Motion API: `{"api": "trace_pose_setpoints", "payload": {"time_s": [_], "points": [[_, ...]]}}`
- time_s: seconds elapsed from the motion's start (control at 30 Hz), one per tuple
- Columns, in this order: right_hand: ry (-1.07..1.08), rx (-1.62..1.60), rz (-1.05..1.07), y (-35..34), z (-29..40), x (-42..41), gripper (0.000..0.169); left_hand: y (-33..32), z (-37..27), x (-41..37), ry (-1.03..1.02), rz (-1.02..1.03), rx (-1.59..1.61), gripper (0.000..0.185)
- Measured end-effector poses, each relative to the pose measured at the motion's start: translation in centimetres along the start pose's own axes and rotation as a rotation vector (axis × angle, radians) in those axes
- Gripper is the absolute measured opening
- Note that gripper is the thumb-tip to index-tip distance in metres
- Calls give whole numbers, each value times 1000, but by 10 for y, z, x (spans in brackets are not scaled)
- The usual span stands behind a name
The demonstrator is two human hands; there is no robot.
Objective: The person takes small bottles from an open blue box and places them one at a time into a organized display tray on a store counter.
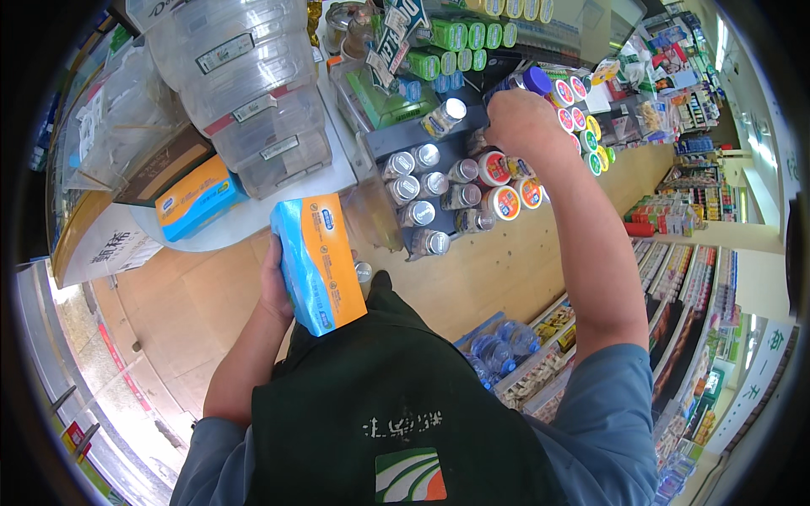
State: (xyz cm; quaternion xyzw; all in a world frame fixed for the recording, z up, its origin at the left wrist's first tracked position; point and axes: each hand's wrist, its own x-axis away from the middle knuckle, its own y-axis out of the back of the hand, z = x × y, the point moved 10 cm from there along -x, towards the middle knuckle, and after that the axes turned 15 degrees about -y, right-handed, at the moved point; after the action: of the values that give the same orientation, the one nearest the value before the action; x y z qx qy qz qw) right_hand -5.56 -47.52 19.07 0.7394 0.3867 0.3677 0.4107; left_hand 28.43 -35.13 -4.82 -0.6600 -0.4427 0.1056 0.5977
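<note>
An orange and blue soft tissue pack (319,262) is held in my left hand (276,281), in front of my dark apron. My right hand (522,120) reaches over the far part of the display rack (405,136), beside a purple-lidded container (536,81). Its fingertips are bent down and hidden, so what it touches cannot be told. Small clear bottles with silvery lids (417,214) stand in rows on the rack. Nearer my right forearm are round tubs with orange and white lids (506,202). A white-lidded bottle (445,118) lies tilted at the rack's left part.
Stacked clear plastic bins (266,107) stand on the white counter (304,193) at the left, next to another tissue pack (196,199). Green cylindrical packs (449,35) lie behind the rack. Blue-capped water bottles (500,348) and stocked shelves (671,278) are on the right.
</note>
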Motion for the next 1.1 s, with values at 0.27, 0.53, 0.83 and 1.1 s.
{"api": "trace_pose_setpoints", "payload": {"time_s": [0.27,0.53,0.83,1.1], "points": [[5,-21,-17,10,1,8,16,5,-2,1,1,2,-13,107],[342,-223,-126,46,52,73,20,3,-4,4,8,19,-25,107],[474,-292,-73,19,75,74,24,3,-6,8,6,14,-24,108],[414,-293,67,8,77,67,34,1,-6,9,6,31,-28,108]]}}
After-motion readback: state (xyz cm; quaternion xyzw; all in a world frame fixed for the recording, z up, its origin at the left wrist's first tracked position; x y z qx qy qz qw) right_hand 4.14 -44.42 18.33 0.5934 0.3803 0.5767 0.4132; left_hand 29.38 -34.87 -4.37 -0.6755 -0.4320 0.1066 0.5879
